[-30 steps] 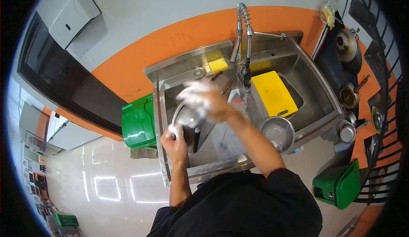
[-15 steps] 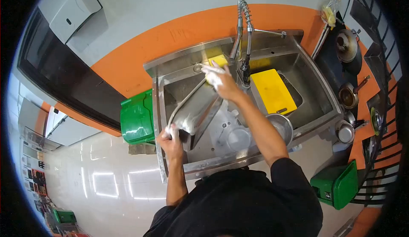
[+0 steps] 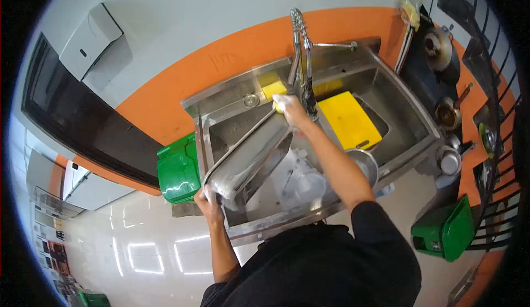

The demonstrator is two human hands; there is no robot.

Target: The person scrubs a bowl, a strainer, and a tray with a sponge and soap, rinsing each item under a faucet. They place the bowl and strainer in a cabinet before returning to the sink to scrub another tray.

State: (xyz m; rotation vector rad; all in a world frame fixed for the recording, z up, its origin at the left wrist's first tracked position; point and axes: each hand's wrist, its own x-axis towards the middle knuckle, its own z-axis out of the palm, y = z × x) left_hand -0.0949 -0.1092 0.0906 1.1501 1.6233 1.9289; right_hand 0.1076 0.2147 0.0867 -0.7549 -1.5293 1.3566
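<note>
A deep stainless-steel food pan is tilted on its side over the left sink basin, with white suds near its lower corner. My left hand is closed around the pan's near left end, with foam on the fingers. At the far end, my soapy right hand presses a yellow sponge against the rim. Part of the sponge is hidden under the fingers. Below the pan, clear plastic containers sit in the basin, and a round metal bowl stands right of my forearm.
A spring-neck faucet rises between the basins. The yellow cutting board lies across the right basin. Another yellow block rests on the back ledge. Green bins flank the sink; pans hang at the right.
My right hand has slid slightly down along the pan's far end, and the sponge shows more. The pan's near end and my left hand have shifted left and down. The camera view has turned slightly.
</note>
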